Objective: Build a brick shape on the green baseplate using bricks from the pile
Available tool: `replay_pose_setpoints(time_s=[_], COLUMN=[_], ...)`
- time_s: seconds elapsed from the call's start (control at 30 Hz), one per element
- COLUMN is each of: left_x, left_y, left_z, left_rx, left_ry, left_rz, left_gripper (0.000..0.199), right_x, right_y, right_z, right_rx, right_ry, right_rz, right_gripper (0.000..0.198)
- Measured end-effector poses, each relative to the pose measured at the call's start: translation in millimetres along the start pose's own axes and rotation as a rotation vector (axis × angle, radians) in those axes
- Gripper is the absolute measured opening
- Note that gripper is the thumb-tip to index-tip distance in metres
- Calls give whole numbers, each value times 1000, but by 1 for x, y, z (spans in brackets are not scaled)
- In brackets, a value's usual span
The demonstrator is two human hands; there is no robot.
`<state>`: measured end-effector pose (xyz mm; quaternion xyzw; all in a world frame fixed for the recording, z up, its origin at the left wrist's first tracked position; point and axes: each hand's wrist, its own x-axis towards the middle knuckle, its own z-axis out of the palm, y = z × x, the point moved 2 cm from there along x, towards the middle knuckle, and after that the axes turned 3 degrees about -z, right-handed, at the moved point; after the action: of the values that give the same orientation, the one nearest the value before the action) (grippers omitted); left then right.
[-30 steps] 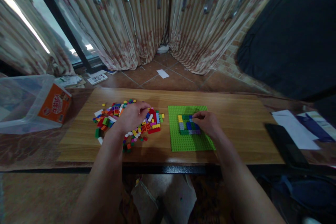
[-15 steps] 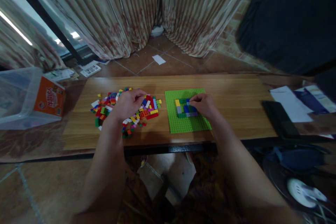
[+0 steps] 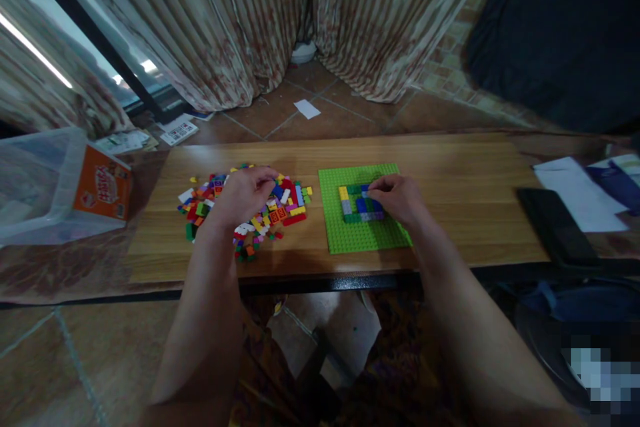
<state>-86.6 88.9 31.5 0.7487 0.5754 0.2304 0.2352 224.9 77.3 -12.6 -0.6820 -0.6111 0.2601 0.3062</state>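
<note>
On a green studded baseplate [image 3: 367,240] lies a low rectangular outline of building bricks [image 3: 349,209] in yellow, green, blue and pale grey-blue. My right hand [image 3: 400,199] is over its far right corner, thumb and forefinger pinched around a small brick at the blue ones; the fingertips hide most of it. My left hand [image 3: 245,195] hovers at the loose pile of mixed-colour bricks [image 3: 293,210], fingers curled and thumb close to the forefinger. Whether anything is between those fingertips cannot be made out.
A clear plastic box [image 3: 40,193] with an orange label stands left of the wooden board [image 3: 465,200]. To the right lie a black phone-like slab [image 3: 555,227] and white papers [image 3: 580,190]. Striped curtains [image 3: 240,27] hang beyond.
The view has shifted slightly, so the scene sits a little further right. My right fingers have moved slightly at the brick outline; my left hand stays over the pile.
</note>
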Motion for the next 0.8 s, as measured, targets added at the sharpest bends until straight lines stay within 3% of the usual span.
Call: replay_pose_setpoints(time_s=[0.3,0.57,0.8], left_x=[0,2,1], left_y=[-9,-3,-5], left_z=[-5,2,8], left_rx=[65,224,231], left_ry=[88,-45,-13], left_rz=[-17,58,32], left_gripper=[28,36,33], right_x=[1,-2,-2], right_y=[3,-13,-9], right_z=[5,5,5], right_rx=[-43,-167,-149], right_ry=[46,125,138], right_rz=[-22,-42,-103], right_gripper=[22,25,28])
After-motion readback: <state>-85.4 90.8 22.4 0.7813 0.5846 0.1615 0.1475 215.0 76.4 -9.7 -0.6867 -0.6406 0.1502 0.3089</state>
